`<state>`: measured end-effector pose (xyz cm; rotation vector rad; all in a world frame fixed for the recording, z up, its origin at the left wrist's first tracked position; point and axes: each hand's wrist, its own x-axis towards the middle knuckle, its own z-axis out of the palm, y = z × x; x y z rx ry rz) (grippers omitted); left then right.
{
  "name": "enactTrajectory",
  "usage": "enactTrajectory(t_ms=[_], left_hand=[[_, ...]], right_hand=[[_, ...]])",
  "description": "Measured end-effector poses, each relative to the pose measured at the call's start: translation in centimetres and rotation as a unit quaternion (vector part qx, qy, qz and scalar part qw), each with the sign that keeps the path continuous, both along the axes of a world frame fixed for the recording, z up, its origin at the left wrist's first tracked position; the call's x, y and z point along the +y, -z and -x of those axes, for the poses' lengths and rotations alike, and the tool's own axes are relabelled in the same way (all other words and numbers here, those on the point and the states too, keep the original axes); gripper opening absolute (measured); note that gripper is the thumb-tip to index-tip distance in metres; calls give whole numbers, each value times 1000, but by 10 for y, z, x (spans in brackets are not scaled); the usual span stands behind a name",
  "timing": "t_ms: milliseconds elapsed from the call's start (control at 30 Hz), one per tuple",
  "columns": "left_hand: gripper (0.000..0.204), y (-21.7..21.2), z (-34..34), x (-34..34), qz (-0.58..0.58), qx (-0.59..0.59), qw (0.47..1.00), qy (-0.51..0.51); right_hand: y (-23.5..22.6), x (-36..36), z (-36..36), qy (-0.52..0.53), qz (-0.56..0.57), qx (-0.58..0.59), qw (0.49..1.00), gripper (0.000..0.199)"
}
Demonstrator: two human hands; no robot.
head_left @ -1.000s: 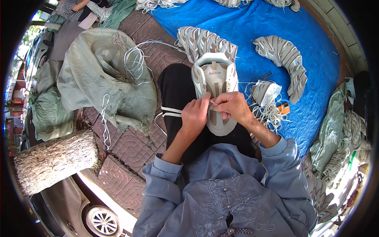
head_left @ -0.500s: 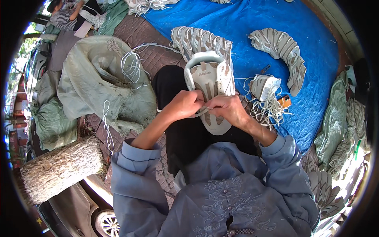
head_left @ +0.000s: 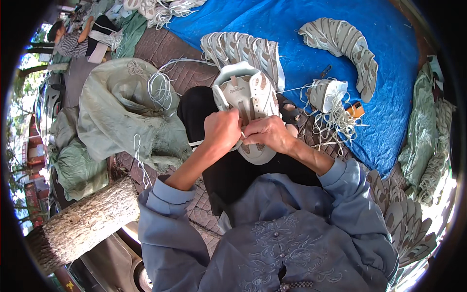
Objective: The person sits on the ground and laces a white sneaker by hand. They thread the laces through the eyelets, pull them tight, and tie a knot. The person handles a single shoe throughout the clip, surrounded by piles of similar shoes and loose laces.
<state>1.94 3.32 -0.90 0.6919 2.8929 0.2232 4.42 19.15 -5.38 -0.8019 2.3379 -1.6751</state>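
A white and grey-brown sports shoe (head_left: 246,100) rests across my black-trousered lap, heel opening away from me and toe toward me. Both my hands are closed over its front part. My left hand (head_left: 222,129) pinches a pale shoelace at the shoe's left side. Close beside it, my right hand (head_left: 269,133) grips the same lace between thumb and forefinger. The fingertips nearly meet and hide most of the lace. From the shoe's right side a thin white strand runs to a tangled bundle of white laces (head_left: 332,124) on the right.
A blue tarp (head_left: 287,24) carries a curved row of nested shoes (head_left: 340,41) and a second row (head_left: 238,48). An orange box (head_left: 356,110) lies by the laces. At left are a pale woven sack (head_left: 104,121) and a tree trunk (head_left: 92,219). Another person (head_left: 73,44) sits far left.
My view has tilted a little, so the surroundings sit differently. Both hands keep their pinch at the shoe's front, and their fingertips are closer together.
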Motion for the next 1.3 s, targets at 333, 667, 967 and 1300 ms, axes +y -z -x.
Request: enactTrajectory(t_ms=[333,667,967,1300], left_hand=[[7,-15,8,23,-208,247,943,81],[10,9,5,33,-203,-66,968,-130],[13,1,19,44,-231,-201,946,-105],[13,-8,18,51,-256,-264,918,-151]], right_hand=[[0,32,-4,61,116,-161,978,13],[11,48,18,81,-80,-7,993,8],[9,41,24,65,-270,207,938,8],[14,51,33,39,-27,-25,999,11]])
